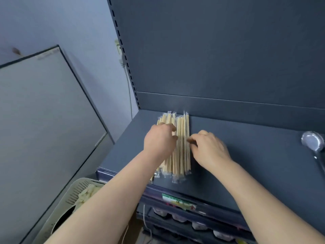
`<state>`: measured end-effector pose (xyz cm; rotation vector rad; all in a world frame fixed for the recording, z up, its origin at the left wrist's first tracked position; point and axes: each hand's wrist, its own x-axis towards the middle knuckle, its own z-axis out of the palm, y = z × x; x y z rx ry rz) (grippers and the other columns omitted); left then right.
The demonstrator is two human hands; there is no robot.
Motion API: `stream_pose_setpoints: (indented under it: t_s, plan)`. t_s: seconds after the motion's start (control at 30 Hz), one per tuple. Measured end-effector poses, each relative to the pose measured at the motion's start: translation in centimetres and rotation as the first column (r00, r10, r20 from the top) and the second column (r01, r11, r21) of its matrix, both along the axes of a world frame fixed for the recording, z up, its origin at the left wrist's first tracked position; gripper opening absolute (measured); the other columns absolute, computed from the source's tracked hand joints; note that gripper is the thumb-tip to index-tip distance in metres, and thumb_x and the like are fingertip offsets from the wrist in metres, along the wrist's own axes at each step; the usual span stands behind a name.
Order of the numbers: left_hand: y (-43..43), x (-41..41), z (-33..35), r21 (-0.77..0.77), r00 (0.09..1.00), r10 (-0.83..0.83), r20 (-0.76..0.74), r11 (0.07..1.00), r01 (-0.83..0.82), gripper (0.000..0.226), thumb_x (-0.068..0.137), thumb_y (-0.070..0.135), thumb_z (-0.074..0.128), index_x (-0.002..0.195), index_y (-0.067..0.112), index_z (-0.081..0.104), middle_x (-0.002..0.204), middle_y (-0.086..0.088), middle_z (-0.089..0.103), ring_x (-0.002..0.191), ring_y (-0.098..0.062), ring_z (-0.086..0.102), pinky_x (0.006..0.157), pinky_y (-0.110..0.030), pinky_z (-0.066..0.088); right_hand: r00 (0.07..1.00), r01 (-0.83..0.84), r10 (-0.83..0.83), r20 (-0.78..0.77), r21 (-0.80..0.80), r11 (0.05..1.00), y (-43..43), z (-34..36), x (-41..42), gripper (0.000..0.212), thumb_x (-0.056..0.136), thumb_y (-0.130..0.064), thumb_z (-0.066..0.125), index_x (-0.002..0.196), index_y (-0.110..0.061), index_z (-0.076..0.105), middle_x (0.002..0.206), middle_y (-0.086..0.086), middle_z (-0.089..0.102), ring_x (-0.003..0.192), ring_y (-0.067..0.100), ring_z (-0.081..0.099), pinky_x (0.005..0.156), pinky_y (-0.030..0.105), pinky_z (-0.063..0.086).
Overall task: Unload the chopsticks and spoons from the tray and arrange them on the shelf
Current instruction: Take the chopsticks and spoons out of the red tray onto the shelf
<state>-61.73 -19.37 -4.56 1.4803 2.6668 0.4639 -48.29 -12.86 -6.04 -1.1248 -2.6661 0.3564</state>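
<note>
**Loose packets could slip off the front edge while the pile is squared up**

Head view. The wrapped chopsticks (pixel 182 150) lie in a flat row on the shelf (pixel 246 155), running away from the person, with both hands at mid-length. The left hand (pixel 160 138) has its fingers curled down over the left part of the row, thumb tucked beside them, holding several packets. The right hand (pixel 209 147) has bent fingertips touching the rightmost packet; I cannot tell whether they pinch it or only nudge it.

Below the left fingers, toward the person, the near ends of the leftmost packets fan out, and their clear wrapper tails hang past the shelf's front lip. The main risk, as I judge it, is that a sideways squeeze from both hands makes the slick wrappers ride over one another, so these overhanging packets tip off. They would fall toward the tray (pixel 73 194), which sits below and to the left of the left fingers, or past it to the floor.

Beyond the fingertips, the far ends stop just short of the back panel, so a push forward could jam them uneven. Well to the right of the right fingers lies a metal spoon (pixel 312 141), too far away to be knocked.
</note>
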Motion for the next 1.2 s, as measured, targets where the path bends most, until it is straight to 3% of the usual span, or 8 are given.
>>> stream_pose_setpoints:
  t_s: [0.1, 0.23, 0.5, 0.67, 0.9, 1.2]
  plan:
    - [0.5, 1.8, 0.1, -0.015, 0.974, -0.207, -0.096, 0.978, 0.207, 0.027, 0.093, 0.023, 0.051, 0.117, 0.023, 0.064, 0.115, -0.001, 0.064, 0.114, -0.026, 0.050, 0.082, -0.035, 0.047, 0.986, 0.110, -0.124, 0.113, 0.119, 0.987, -0.8, 0.1, 2.5, 0.025, 0.097, -0.025, 0.044, 0.115, -0.027, 0.062, 0.114, -0.002, 0.058, 0.111, 0.021, 0.050, 0.085, 0.033, 0.040]
    - [1.6, 5.7, -0.6, -0.082, 0.891, -0.408, -0.197, 0.913, 0.400, 0.022, 0.090, 0.018, 0.053, 0.107, 0.020, 0.067, 0.106, -0.003, 0.067, 0.109, -0.026, 0.053, 0.076, -0.035, 0.047, 0.932, 0.268, -0.294, 0.210, 0.142, 0.953, -1.8, -0.2, 8.0, 0.026, 0.097, -0.025, 0.045, 0.115, -0.029, 0.062, 0.116, -0.003, 0.059, 0.114, 0.021, 0.049, 0.086, 0.033, 0.037]
    - [3.7, 19.7, -0.4, -0.129, 0.722, -0.682, -0.115, 0.731, 0.670, 0.018, 0.090, 0.016, 0.052, 0.102, 0.015, 0.065, 0.098, -0.005, 0.068, 0.104, -0.026, 0.053, 0.069, -0.031, 0.044, 0.797, 0.553, -0.569, 0.205, 0.134, 0.822, -3.7, 1.0, 23.2, 0.022, 0.097, -0.027, 0.048, 0.112, -0.027, 0.063, 0.112, -0.003, 0.062, 0.110, 0.022, 0.053, 0.082, 0.033, 0.040]
    - [5.3, 32.0, 0.8, -0.005, 0.653, -0.757, 0.023, 0.653, 0.757, 0.017, 0.086, 0.018, 0.052, 0.094, 0.021, 0.066, 0.097, 0.000, 0.068, 0.096, -0.025, 0.060, 0.077, -0.035, 0.052, 0.706, 0.679, -0.695, 0.134, 0.150, 0.719, -4.3, 2.2, 35.4, 0.021, 0.096, -0.028, 0.049, 0.111, -0.029, 0.064, 0.111, -0.002, 0.061, 0.112, 0.022, 0.053, 0.083, 0.032, 0.041]
    - [8.1, 50.2, 2.8, 0.126, 0.564, -0.826, 0.001, 0.560, 0.819, 0.020, 0.088, 0.020, 0.054, 0.102, 0.023, 0.067, 0.104, 0.001, 0.070, 0.102, -0.022, 0.062, 0.083, -0.033, 0.050, 0.609, 0.772, -0.792, 0.035, 0.200, 0.603, -3.4, 4.0, 53.1, 0.022, 0.097, -0.030, 0.050, 0.115, -0.032, 0.062, 0.112, -0.003, 0.062, 0.110, 0.021, 0.054, 0.080, 0.032, 0.043]
    - [14.5, 58.5, 4.4, 0.098, 0.630, -0.776, -0.015, 0.626, 0.773, 0.020, 0.087, 0.021, 0.057, 0.104, 0.024, 0.067, 0.104, 0.002, 0.069, 0.101, -0.022, 0.062, 0.083, -0.033, 0.052, 0.565, 0.808, -0.824, -0.050, 0.237, 0.540, 1.5, 5.5, 62.8, 0.023, 0.096, -0.026, 0.048, 0.109, -0.032, 0.067, 0.109, -0.005, 0.067, 0.104, 0.022, 0.060, 0.079, 0.033, 0.049]
